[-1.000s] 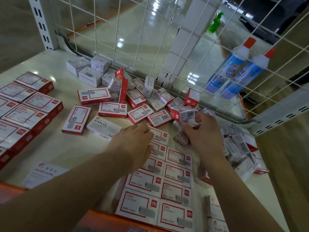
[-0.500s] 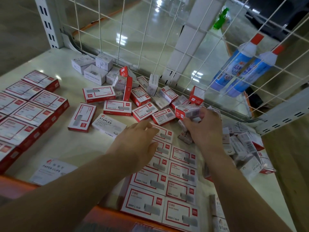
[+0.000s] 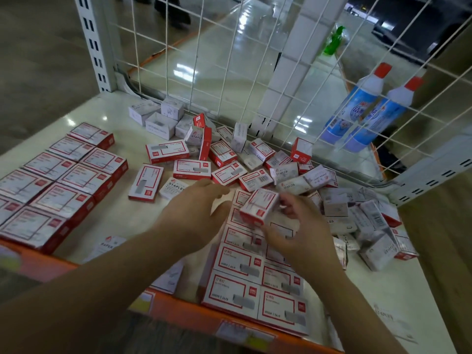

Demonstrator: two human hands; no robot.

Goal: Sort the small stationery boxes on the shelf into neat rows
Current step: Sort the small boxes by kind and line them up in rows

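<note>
Gripping staple box (image 3: pixel 259 209), right hand (image 3: pixel 300 232) above rows (image 3: pixel 252 279).

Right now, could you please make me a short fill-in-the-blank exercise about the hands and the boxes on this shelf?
1. The right hand holds one red and white box above the ____ row of boxes in front of the person.
2. The left hand holds ____.
3. Behind the wire grid stand two blue bottles with ____ caps.

Missing words: neat; nothing; red
</note>
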